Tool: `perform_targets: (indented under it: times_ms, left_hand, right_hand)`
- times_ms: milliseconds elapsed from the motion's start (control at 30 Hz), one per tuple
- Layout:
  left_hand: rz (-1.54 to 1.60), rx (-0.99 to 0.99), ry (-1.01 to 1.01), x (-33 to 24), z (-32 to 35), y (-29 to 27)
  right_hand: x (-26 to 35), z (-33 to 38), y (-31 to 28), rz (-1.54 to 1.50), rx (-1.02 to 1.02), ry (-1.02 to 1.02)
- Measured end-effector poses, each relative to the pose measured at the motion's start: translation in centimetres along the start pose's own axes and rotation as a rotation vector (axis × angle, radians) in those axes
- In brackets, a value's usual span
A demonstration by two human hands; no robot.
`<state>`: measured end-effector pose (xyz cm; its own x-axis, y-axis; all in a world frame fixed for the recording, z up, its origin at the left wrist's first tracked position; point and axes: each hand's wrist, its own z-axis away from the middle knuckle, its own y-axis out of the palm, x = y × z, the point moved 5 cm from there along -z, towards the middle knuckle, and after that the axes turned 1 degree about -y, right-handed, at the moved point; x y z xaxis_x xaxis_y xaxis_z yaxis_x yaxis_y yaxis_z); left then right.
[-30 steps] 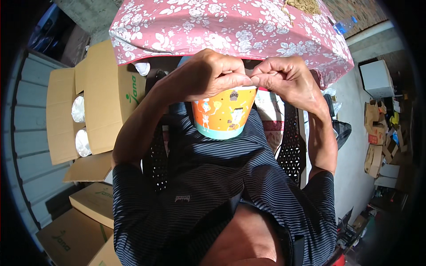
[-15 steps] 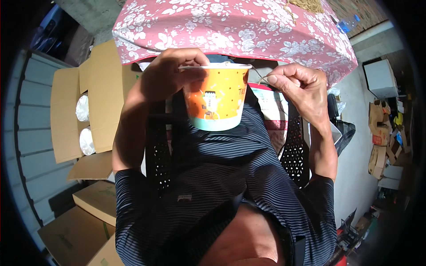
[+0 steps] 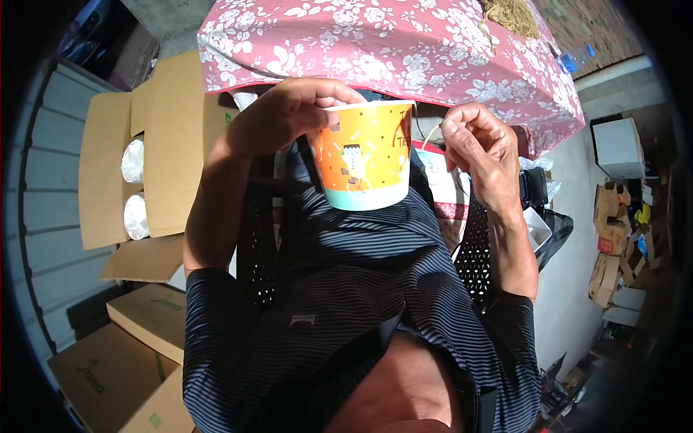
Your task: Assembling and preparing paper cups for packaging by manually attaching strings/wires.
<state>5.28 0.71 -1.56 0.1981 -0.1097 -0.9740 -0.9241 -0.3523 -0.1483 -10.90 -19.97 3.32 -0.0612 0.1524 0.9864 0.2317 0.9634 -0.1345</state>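
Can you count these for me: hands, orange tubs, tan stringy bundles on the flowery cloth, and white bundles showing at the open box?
Hands: 2, left hand and right hand
Orange tub: 1
Tan stringy bundle on the flowery cloth: 1
White bundles showing at the open box: 2
Total: 6

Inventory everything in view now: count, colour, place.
tub: 1, orange and mint, upper centre
strand: at least 1, tan, right of tub
tablecloth: 1, pink with white flowers, top
fibre bundle: 1, tan, on tablecloth
bottle: 1, blue-tinted, upper right
open carton: 1, brown, left
wrapped bundles: 2, white, at open carton
other cartons: several, brown, lower left
box: 1, white, upper right
cardboard pile: 1, brown, right
bag: 1, black, right
chair: 1, black, centre
shirt: 1, dark striped, worn
left hand: 1, bare, gripping tub
right hand: 1, bare, pinching strand
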Motion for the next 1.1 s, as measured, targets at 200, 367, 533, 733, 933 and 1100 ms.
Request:
perform_targets:
  times_ms: [200,367,533,733,933,1100]
  left_hand:
    - [0.162,0.085,-0.004,0.0,0.5,0.1]
    - [0.183,0.101,0.042,-0.6,0.2,0.5]
    - [0.169,0.130,0.103,-0.9,-0.1,0.6]
    - [0.186,0.110,-0.056,0.4,-0.5,0.4]
    - [-0.353,0.015,-0.034,-1.2,0.5,1.7]
    - [-0.384,-0.032,0.146,-5.9,3.8,4.9]
  right_hand:
    - [-1.7,-0.4,0.4,-0.032,0.044,0.054]
    - [-2.7,-0.6,0.5,-0.122,-0.026,0.101]
    - [-2.9,-0.4,0.5,-0.081,-0.050,0.150]
    - [-2.8,-0.1,0.5,-0.077,-0.056,0.200]
    - [-2.5,0.3,-0.1,-0.108,0.012,0.082]
    - [-0.2,1.4,-3.7,-0.283,-0.019,-0.080]
